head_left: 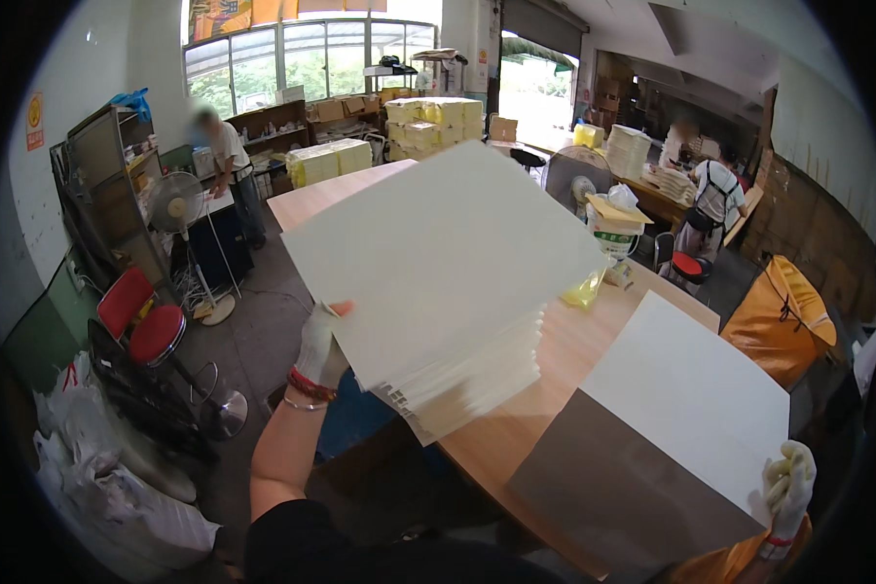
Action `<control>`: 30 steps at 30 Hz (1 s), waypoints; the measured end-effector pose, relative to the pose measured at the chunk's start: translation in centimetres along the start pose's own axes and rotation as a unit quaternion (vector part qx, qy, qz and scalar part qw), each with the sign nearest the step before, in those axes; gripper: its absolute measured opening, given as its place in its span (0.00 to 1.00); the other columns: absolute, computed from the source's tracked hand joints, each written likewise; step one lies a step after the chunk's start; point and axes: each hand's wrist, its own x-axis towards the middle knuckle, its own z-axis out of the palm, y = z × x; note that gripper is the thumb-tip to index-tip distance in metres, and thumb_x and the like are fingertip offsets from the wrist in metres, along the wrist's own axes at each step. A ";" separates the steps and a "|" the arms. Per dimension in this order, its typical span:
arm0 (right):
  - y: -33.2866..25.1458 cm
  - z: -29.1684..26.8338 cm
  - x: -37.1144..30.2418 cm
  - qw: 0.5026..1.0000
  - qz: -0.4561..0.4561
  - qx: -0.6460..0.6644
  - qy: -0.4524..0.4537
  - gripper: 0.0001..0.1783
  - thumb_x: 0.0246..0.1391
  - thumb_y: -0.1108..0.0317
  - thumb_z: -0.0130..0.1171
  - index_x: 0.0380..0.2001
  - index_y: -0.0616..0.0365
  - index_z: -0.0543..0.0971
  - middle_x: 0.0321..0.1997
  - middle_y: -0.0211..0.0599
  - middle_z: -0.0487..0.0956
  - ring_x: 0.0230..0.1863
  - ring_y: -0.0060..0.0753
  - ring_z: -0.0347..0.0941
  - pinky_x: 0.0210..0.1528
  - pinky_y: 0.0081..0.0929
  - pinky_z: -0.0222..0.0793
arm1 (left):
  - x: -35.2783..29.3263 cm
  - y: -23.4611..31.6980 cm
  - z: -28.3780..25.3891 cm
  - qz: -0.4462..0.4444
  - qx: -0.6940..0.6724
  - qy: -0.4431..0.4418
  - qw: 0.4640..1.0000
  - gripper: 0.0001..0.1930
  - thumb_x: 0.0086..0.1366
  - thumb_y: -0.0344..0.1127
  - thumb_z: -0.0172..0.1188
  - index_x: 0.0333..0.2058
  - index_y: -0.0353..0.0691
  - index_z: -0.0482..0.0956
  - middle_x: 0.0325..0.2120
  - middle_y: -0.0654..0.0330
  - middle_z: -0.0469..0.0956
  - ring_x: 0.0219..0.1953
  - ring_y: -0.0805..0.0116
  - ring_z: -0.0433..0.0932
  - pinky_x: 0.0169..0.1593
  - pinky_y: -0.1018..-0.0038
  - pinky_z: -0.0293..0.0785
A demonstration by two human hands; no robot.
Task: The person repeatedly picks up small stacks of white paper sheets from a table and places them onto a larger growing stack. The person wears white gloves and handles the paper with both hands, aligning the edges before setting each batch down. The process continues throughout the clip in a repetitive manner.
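My left hand (319, 352), in a white glove with its fingertips bare, grips the near left edge of a large off-white sheet (438, 253). That sheet is raised at a slant, and its underside hides the fingers. Beneath it, a stack of similar sheets (477, 384) with uneven, stepped edges stands on the wooden table (516, 438). At the right, my gloved right hand (790, 487) is closed on the corner of a second large panel (691, 384). This panel is white on its far half and grey-brown on its near half, and lies over the table's right side.
A white bucket (613, 229) and yellow plastic wrap (586, 288) sit near the far table edge. Fans (175, 202), a red chair (154, 326), an orange sack (779, 316) and white bags (117, 496) surround the table. Two people work farther off, left and right.
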 end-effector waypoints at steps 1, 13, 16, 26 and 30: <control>-0.2 0.3 -0.1 1.000 0.003 -0.003 0.005 0.17 0.65 0.55 0.50 0.38 0.60 0.73 0.17 0.21 0.65 0.11 0.08 0.52 0.15 0.08 0.50 | 0.8 0.4 -0.2 -0.021 -0.056 0.041 0.997 0.10 0.66 0.26 0.46 0.42 0.26 0.72 0.36 0.51 0.77 0.39 0.61 0.79 0.43 0.69 0.78; -1.9 0.6 -0.9 0.999 0.014 -0.049 0.005 0.16 0.65 0.55 0.51 0.39 0.59 0.76 0.20 0.22 0.69 0.13 0.07 0.56 0.12 0.07 0.46 | 5.6 -2.4 -7.7 -0.104 0.086 0.094 0.986 0.15 0.64 0.30 0.56 0.48 0.31 0.69 0.44 0.50 0.75 0.46 0.55 0.76 0.51 0.62 0.75; -1.8 0.7 -1.6 0.997 -0.017 -0.071 0.034 0.16 0.65 0.56 0.51 0.41 0.59 0.76 0.20 0.22 0.69 0.13 0.07 0.55 0.12 0.08 0.46 | 4.5 -1.3 -7.0 -0.007 0.180 0.094 0.979 0.24 0.64 0.32 0.59 0.54 0.30 0.61 0.48 0.49 0.72 0.46 0.56 0.77 0.49 0.64 0.77; 1.4 -0.5 -9.8 0.819 -0.233 -0.486 0.196 0.17 0.59 0.68 0.57 0.52 0.58 0.74 0.53 0.47 0.75 0.51 0.39 0.75 0.52 0.29 0.75 | -2.8 -4.5 21.6 0.271 0.505 -0.533 0.623 0.27 0.56 0.29 0.65 0.55 0.42 0.70 0.50 0.57 0.75 0.50 0.59 0.75 0.50 0.68 0.75; 0.9 0.2 -10.6 0.639 -0.342 -0.677 0.129 0.08 0.59 0.75 0.53 0.42 0.59 0.75 0.45 0.43 0.76 0.45 0.41 0.74 0.46 0.32 0.73 | -6.3 -12.1 33.3 0.395 0.368 -0.692 0.479 0.12 0.60 0.36 0.60 0.43 0.43 0.75 0.45 0.58 0.75 0.48 0.58 0.75 0.45 0.62 0.76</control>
